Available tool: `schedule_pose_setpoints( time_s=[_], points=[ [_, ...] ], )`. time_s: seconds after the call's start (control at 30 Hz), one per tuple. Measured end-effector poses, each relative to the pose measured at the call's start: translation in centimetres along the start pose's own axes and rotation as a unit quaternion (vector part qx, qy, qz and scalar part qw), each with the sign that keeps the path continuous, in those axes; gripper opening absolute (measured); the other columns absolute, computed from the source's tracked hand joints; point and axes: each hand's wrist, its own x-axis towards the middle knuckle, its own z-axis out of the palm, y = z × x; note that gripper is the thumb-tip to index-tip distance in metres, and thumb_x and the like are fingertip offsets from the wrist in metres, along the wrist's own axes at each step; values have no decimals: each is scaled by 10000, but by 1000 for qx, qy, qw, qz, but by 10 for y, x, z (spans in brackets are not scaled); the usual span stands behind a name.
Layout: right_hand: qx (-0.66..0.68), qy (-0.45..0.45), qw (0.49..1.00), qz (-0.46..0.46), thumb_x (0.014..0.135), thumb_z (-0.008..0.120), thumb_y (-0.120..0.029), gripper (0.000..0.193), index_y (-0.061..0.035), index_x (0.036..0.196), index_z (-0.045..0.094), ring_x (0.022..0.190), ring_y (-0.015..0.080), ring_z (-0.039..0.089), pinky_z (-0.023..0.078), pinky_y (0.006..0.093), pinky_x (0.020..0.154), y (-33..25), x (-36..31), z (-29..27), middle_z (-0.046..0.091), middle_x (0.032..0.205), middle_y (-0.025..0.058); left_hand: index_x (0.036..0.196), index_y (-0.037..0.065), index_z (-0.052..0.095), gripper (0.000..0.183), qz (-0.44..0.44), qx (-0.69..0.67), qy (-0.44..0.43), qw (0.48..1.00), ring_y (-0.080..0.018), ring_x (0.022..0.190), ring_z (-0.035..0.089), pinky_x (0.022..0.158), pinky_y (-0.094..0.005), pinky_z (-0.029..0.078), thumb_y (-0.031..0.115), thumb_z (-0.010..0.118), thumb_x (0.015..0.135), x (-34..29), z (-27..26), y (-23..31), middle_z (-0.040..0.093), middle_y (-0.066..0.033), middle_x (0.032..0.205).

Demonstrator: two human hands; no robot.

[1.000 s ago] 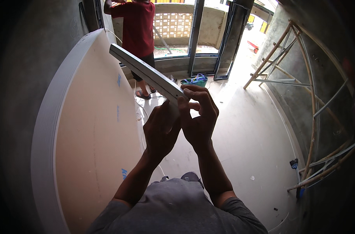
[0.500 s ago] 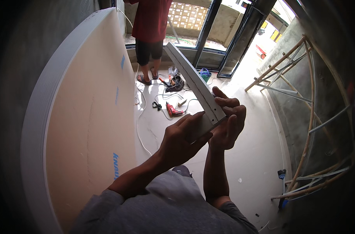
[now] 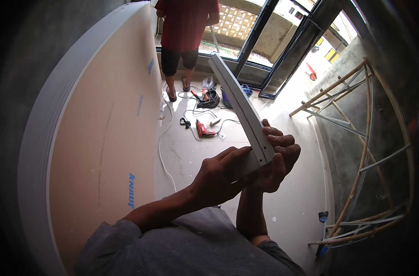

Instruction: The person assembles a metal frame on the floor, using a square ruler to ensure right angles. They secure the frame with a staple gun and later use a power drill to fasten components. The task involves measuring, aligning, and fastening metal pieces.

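Both my hands hold a long, pale grey strip (image 3: 239, 103), which points away and slightly left. A thin dark seam runs along its length, and two small dark dots show at its near end. My left hand (image 3: 220, 177) is closed around the near end from the left, the fingers pressed against a flat side. Curled over the right edge and under the end is my right hand (image 3: 279, 161). Part of that end is hidden behind my fingers. Whether the strip is metal or board I cannot make out.
A tall stack of plasterboard sheets (image 3: 103, 115) stands at my left. A red power drill (image 3: 204, 129) and cables lie on the floor ahead. Beyond, a person in a red shirt (image 3: 184, 27) stands by the windows. A bamboo frame (image 3: 363, 152) leans on the right wall.
My hands and the strip sit a little lower and further right in the picture, still gripped at the near end. The whole view has shifted slightly. The person ahead now shows an arm.
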Motion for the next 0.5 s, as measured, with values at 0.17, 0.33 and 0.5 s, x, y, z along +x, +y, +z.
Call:
schedule_pose_setpoints(
  time_s=[0.17,0.33,0.5],
  points=[
    [41,17,999,0,973,494,-261,217,-55,1022,540,1146,394,686,453,630,1146,0,-4,-5,655,1028,178,1347,6,548,628,-4,-7,-20,1000,-314,897,787,740,-378,653,117,896,836,-2,3,1,728,-202,1075],
    [37,33,999,13,986,469,-281,233,-57,998,535,1134,396,689,457,627,1143,-3,-9,-8,652,1003,179,1344,19,544,629,-20,-31,-24,999,-323,941,791,781,-382,661,119,898,833,-9,7,-3,741,-201,1075],
    [-7,34,999,18,1005,452,-302,261,-51,969,515,1105,400,698,478,627,1117,-5,-9,-15,647,971,184,1350,30,539,645,-30,-38,-35,998,-329,989,785,810,-386,662,95,901,820,-10,8,-1,733,-196,1109]
  ],
)
